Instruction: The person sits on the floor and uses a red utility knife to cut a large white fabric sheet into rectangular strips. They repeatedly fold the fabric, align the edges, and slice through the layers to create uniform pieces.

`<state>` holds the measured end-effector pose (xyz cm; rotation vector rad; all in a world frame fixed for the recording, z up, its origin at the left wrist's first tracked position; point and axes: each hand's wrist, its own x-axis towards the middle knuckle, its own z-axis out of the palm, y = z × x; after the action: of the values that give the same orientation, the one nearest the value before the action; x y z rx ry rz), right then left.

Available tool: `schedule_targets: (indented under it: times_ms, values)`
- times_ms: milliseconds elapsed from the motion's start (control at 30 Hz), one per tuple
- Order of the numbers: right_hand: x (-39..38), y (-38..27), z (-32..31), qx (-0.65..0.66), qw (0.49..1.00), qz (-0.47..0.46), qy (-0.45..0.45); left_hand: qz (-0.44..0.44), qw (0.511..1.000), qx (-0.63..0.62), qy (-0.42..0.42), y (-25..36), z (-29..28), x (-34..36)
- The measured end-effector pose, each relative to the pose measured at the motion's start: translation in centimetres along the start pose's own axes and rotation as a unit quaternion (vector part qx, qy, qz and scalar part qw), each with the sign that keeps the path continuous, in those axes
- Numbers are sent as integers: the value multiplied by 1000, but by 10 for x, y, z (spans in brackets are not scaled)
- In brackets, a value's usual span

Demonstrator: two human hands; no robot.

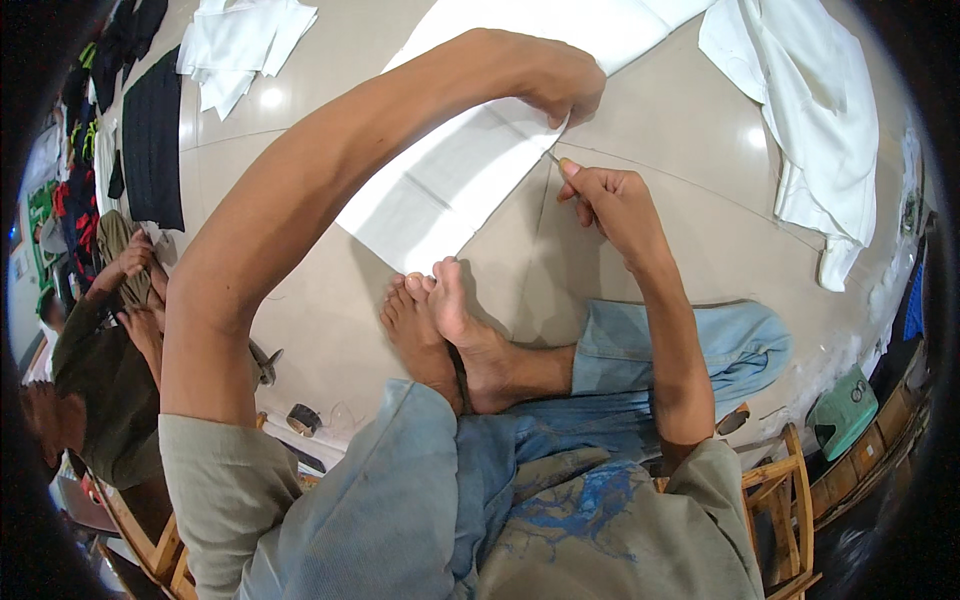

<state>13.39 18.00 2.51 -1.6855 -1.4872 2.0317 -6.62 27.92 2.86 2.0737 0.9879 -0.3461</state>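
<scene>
A long white cloth (470, 170) stretches from the upper middle down to my bare feet (450, 330), which rest on its near end. My left hand (565, 85) is raised and pinches the cloth's right edge. Just below it, my right hand (615, 200) is closed around a thin, needle-like tool (553, 158) whose tip points up at the pinched edge. My crossed legs in blue jeans fill the lower middle.
More white garments (810, 110) lie on the tiled floor (700, 200) at the right, and folded white pieces (240, 45) at the upper left beside black cloth (155, 140). Another person (100, 370) sits at the left. A tape roll (303, 419) and a wooden stool (780, 500) are near.
</scene>
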Motion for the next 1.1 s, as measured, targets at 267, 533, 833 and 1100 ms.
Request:
schedule_targets:
  times_ms: [267,533,833,1100]
  values:
    - [3,2,7,-41,999,-4,22,-22,1000,-10,-13,5,-5,-2]
    - [4,3,7,-40,999,11,17,-42,999,16,-15,19,-13,-5]
    - [3,3,9,-40,999,-5,24,-34,999,5,-3,15,-8,-1]
    - [1,13,1,-92,995,-24,2,-33,999,24,-2,18,-8,-3]
